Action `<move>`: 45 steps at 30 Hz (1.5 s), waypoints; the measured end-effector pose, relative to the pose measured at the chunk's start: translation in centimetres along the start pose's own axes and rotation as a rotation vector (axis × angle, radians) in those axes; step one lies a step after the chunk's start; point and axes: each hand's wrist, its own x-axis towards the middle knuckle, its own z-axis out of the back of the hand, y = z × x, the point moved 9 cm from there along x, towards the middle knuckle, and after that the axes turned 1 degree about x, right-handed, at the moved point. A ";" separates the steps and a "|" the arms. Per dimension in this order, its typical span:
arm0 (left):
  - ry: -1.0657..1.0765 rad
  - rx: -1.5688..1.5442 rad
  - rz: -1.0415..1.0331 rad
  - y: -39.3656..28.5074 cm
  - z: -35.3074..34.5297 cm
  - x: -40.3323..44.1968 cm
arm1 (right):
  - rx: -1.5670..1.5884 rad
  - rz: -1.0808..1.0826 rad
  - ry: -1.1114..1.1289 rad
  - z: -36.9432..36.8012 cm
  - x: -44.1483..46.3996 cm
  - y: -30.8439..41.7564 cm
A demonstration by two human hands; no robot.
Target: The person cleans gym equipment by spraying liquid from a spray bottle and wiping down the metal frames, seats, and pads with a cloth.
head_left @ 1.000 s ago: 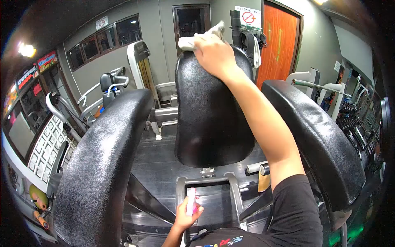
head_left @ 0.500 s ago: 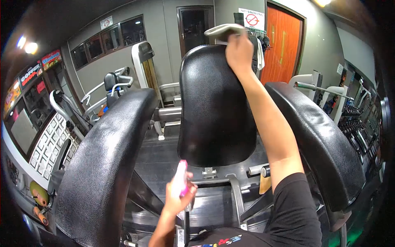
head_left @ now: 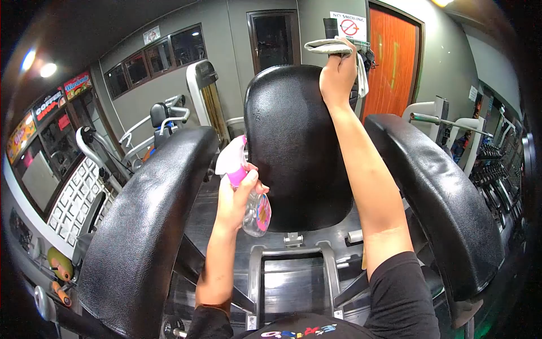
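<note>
My left hand (head_left: 236, 198) is closed around the neck of a clear spray bottle (head_left: 257, 216) with a white and pink trigger head. The bottle is tilted, in front of the lower left edge of a black padded backrest (head_left: 293, 141). My right hand (head_left: 339, 76) grips a folded light-coloured cloth (head_left: 327, 47) above the backrest's upper right edge. Part of the cloth is hidden behind the fingers.
Black arm pads flank me, a left pad (head_left: 144, 226) and a right pad (head_left: 440, 192). A grey metal frame (head_left: 293, 252) stands low in front. Further off are gym machines, a dumbbell rack (head_left: 488, 175) and a wooden door (head_left: 390, 68).
My left hand has risen with the spray bottle, which now shows in full beside the backrest. My right hand and the cloth have shifted slightly to the right.
</note>
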 end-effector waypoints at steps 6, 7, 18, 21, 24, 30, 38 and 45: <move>-0.023 -0.012 -0.045 -0.3 -0.2 -0.7 | -0.062 0.076 0.102 -1.1 -0.3 0.9; -0.028 0.012 -0.070 -0.6 -0.1 -0.9 | -0.060 0.073 0.106 -1.1 -0.4 0.9; -0.115 0.062 0.001 4.5 2.5 -9.4 | -0.244 0.577 1.016 -4.3 -16.1 9.6; -0.095 0.063 0.062 6.9 2.9 -11.9 | -0.257 0.723 1.165 -2.1 -21.8 12.1; -0.087 0.119 0.083 6.6 2.8 -12.9 | -0.283 0.922 1.185 -3.1 -21.1 11.1; -0.108 0.075 0.053 6.1 3.4 -14.9 | -0.468 0.724 0.857 -9.4 -9.3 7.8; 0.006 -0.062 0.126 7.4 1.8 -17.0 | -0.511 0.798 1.100 -12.8 -14.6 11.0; 0.001 -0.057 0.138 7.9 2.5 -18.8 | -0.260 0.975 1.323 -10.4 -22.1 12.6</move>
